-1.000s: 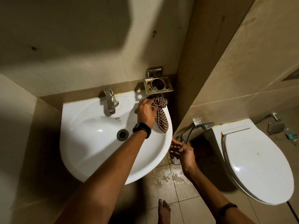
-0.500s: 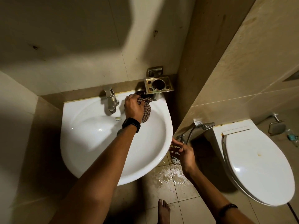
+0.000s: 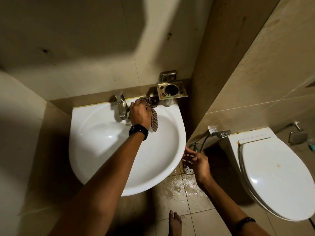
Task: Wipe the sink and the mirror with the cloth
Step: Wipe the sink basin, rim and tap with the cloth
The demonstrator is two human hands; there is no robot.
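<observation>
A white round sink [image 3: 95, 150] hangs on the tiled wall. My left hand [image 3: 139, 114] grips a brown checked cloth [image 3: 152, 114] and presses it on the sink's back ledge, just right of the chrome tap [image 3: 121, 106]. One end of the cloth hangs down into the basin. My right hand [image 3: 198, 160] hovers beside the sink's right rim with its fingers spread and nothing in them. No mirror is in view.
A metal toothbrush holder [image 3: 171, 90] juts from the wall above the sink's back right corner. A hand sprayer [image 3: 221, 133] and a closed white toilet [image 3: 276, 176] stand to the right. The floor tiles [image 3: 180, 186] below are wet, with a floor drain [image 3: 188, 170] and my bare foot [image 3: 174, 222].
My left hand has slid the cloth from the sink's right rim back and leftward along the ledge towards the tap. My right hand has stayed beside the rim.
</observation>
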